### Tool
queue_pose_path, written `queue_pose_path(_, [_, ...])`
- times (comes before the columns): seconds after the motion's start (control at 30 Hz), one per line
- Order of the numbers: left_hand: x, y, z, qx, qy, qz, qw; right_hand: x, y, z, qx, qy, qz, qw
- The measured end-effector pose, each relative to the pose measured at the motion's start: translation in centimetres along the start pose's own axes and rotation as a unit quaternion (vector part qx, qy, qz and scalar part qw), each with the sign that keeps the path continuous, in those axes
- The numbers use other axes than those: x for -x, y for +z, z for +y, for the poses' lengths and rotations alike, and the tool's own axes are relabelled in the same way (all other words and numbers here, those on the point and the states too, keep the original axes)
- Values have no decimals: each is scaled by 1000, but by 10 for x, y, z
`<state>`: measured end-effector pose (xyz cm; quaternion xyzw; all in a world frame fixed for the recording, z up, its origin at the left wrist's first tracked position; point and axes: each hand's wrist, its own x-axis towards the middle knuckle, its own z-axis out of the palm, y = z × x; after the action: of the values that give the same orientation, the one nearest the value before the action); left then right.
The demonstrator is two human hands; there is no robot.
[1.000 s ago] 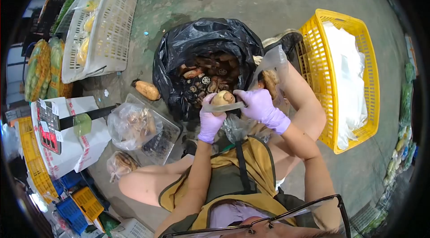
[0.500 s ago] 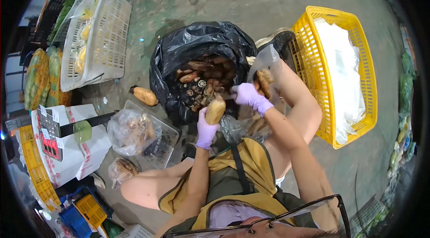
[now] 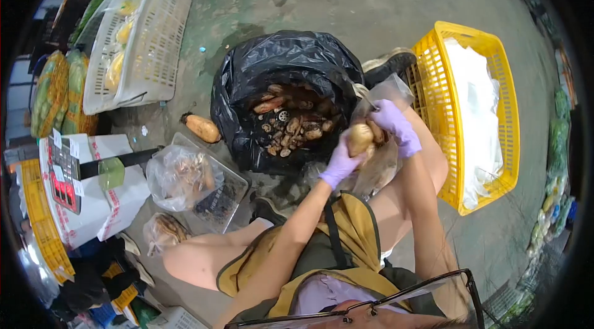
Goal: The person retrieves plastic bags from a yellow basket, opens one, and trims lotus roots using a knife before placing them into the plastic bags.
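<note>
My left hand [image 3: 344,163], in a lilac glove, grips a pale lotus root [image 3: 361,139] at the mouth of a clear plastic bag [image 3: 382,165]. My right hand [image 3: 396,123], gloved alike, is closed at the bag's upper edge. A thin, dark knife-like tool [image 3: 370,100] sticks out of it toward the upper left; its handle is hidden. More lotus root shows inside the bag, partly covered by my hands. Left of my hands stands a black plastic bag [image 3: 284,50], open, with brown lotus roots and several cut ends [image 3: 291,131] in it.
A single lotus root [image 3: 202,128] lies on the floor. Beside it, a filled clear bag [image 3: 182,177] rests on a scale [image 3: 226,205]. A yellow crate [image 3: 461,143] with white plastic stands at right, a white crate [image 3: 167,38] at upper left. A person's dark clothing [image 3: 93,285] shows at lower left.
My left hand has carried the lotus root rightward from in front of the black bag to the clear bag. My right hand has moved right and up to the clear bag's edge.
</note>
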<state>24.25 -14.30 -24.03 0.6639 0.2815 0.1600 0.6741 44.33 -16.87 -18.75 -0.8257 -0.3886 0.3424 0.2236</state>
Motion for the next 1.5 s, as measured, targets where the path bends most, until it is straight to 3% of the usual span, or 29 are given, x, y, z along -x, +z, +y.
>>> queue_pose_path(0.1, [-4, 7, -21, -198, -60, -113, 972, 9, -17, -6, 5, 54, 20, 998])
queue_pose_path(0.2, [21, -3, -22, -319, -132, -253, 904, 7, -22, 1, 22, -113, 150, 982])
queue_pose_path(0.23, [35, -8, -26, -356, -145, -297, 874, 11, -31, -12, -35, -116, 134, 984])
queue_pose_path(0.3, [65, -27, -53, -281, -142, -426, 848, 9, -34, -14, -53, -94, 142, 984])
queue_pose_path(0.33, [81, -38, -56, -312, -61, -431, 845, 8, -34, -12, -60, -82, 145, 984])
queue_pose_path(0.4, [65, -57, 1, -296, -85, -430, 849, 6, -35, -6, -7, -70, 145, 987])
queue_pose_path(0.47, [42, -74, 12, -155, -165, -252, 941, 12, -43, -9, 45, -76, 158, 984])
queue_pose_path(0.53, [11, -81, -16, -157, -78, 31, 984, 18, -54, -21, 11, 8, 111, 994])
queue_pose_path(0.6, [-30, -86, -52, -283, -7, 101, 954, 23, -63, -35, -32, 52, 64, 996])
queue_pose_path(0.7, [-65, -75, -86, -476, -29, -20, 879, 29, -63, -47, -117, 44, 2, 992])
queue_pose_path(0.83, [-85, -66, -115, -663, -34, -105, 740, 32, -58, -65, -226, 69, -72, 969])
queue_pose_path(0.93, [-70, -87, -70, -547, -85, -73, 829, 25, -40, -52, -235, 10, -108, 966])
queue_pose_path(0.97, [-57, -98, -71, -513, -49, -29, 856, 24, -35, -55, -189, -11, -103, 977])
queue_pose_path(1.0, [-45, -111, -71, -389, -95, -10, 916, 23, -30, -59, -181, -19, -109, 977])
queue_pose_path(1.07, [-20, -139, -71, -297, -99, 46, 949, 20, -17, -66, -166, -34, -123, 978])
queue_pose_path(1.1, [-10, -150, -70, -172, -138, 54, 974, 17, -6, -65, -162, -14, -141, 977])
queue_pose_path(1.13, [-1, -161, -64, -44, -173, 63, 982, 14, 10, -59, -137, -44, -131, 981])
queue_pose_path(1.2, [13, -176, -62, 43, -192, 58, 979, 6, 36, -54, -83, -105, -110, 985])
queue_pose_path(1.27, [25, -178, -14, 111, -224, 50, 967, 9, 49, -73, -44, -57, -88, 993])
queue_pose_path(1.37, [43, -168, 2, 146, -203, 55, 967, 13, 74, -82, 23, -88, 13, 996])
queue_pose_path(1.5, [62, -154, 33, 144, -184, 24, 972, 15, 87, -86, 74, -130, 31, 988])
